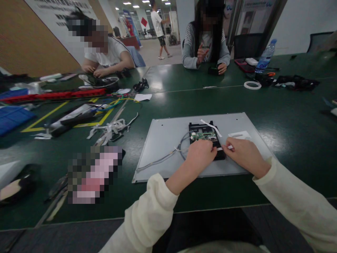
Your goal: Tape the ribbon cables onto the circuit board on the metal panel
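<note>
A grey metal panel (168,140) lies flat on the green table (289,116) in front of me. A black module with a green circuit board (204,135) sits on it, with a grey cable (160,160) running off to the left. My left hand (199,154) rests closed on the near edge of the module, pinching a thin white strip (220,149). My right hand (243,153) pinches the other end of that strip. A second white strip (210,126) lies across the board's far corner. A white label (239,135) is stuck on the panel to the right.
Loose white ribbon cables (110,128), black bars and coloured wires lie at the left on yellow floor-tape marks. A tape roll (252,85) and water bottle (265,55) stand at the far right. Two people sit across the table; another walks in the far hallway.
</note>
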`<state>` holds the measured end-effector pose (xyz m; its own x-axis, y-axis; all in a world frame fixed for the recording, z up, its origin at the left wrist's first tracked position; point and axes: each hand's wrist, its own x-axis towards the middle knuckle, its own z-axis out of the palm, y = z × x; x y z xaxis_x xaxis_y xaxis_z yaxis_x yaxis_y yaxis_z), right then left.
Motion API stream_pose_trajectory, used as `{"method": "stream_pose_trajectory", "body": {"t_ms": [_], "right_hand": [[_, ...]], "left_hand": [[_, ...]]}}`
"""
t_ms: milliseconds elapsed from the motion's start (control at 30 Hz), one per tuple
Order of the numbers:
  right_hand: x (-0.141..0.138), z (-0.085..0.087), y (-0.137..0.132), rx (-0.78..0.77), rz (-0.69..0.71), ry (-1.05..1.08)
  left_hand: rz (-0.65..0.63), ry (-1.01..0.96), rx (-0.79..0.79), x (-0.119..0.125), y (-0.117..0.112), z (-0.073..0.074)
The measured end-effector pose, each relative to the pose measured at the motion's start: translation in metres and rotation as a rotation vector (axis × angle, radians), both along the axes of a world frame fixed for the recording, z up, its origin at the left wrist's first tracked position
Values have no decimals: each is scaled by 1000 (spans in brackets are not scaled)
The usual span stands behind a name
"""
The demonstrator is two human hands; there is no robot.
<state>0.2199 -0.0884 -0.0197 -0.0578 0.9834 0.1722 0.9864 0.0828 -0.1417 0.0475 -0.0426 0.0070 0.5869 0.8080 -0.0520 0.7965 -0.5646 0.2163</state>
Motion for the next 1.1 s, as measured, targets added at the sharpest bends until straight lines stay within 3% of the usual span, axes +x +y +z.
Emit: {"method": "stream_pose_trajectory", "body": {"t_ms": [267,767,867,1000,1100], "right_hand": [[-4,4,-5,20,-69,-175],[10,-2,-3,-51,-74,-103],[15,-3,-2,-51,-51,-51],[27,3,-1,1,-35,79],[35,13,3,79,4,198]], "left_hand": [[-11,76,93,0,-2,3],[-82,68,113,-9,1,13],[-69,-14,75,-21,12,22],[44,-169,79,-52,34,40],[-45,-243,22,-77,46,49]]}}
